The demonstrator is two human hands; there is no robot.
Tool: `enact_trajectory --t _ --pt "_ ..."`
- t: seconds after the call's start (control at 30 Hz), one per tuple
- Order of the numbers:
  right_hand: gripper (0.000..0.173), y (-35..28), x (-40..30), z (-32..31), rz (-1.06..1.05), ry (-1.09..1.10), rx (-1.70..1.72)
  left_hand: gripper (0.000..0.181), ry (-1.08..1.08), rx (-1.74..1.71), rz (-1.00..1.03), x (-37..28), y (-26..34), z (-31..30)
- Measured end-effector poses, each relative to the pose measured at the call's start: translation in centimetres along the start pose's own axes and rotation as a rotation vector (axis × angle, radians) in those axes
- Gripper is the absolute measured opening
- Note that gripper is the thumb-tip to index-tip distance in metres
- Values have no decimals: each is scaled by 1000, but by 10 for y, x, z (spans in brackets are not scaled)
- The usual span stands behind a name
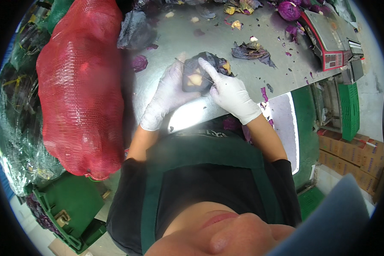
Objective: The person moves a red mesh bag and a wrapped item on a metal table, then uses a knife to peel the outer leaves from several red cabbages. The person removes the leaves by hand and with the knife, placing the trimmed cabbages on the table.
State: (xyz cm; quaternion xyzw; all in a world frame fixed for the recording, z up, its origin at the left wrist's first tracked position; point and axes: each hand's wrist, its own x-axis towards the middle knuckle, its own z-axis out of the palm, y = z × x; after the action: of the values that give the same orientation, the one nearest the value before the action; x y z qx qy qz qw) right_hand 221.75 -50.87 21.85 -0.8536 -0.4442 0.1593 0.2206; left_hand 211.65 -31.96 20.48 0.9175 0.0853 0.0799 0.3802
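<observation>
A red cabbage [195, 79] with dark, wilted outer leaves sits on the steel table in front of me, its pale cut stem facing up. My left hand [172, 86], in a white glove, cups it from the left, thumb along the near side. A thin blade, apparently a knife [206, 78] seen nearly edge-on, crosses over the cabbage. Its near end goes into my gloved right hand [227, 89], whose index finger stretches over the leaves on the right. The knife's handle is hidden in that hand.
A full red mesh sack [81, 92] stands left, beside a small purple head [139, 63]. Loose leaves [254, 53] and scraps litter the steel table [192, 35]. A red scale [328, 38] occupies the right end. Below the table edge is a white bin [284, 134].
</observation>
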Motion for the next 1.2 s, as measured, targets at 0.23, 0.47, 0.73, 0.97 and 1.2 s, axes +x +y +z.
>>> enact_trajectory --t 0.23,0.47,0.73,0.97,1.2 --pt "66 2 7 -6 -13 39 -101 90 115 -17 -51 5 15 14" --pt "49 80 51 -6 186 161 16 105 128 198 109 2 9 7" --pt "64 -8 34 -28 61 -54 212 119 35 -5 60 -12 -6 3" --pt "34 -2 31 -13 -72 168 103 106 161 60 43 -4 8 17" --pt "24 28 50 3 1 339 191 96 83 -46 44 11 -2 10"
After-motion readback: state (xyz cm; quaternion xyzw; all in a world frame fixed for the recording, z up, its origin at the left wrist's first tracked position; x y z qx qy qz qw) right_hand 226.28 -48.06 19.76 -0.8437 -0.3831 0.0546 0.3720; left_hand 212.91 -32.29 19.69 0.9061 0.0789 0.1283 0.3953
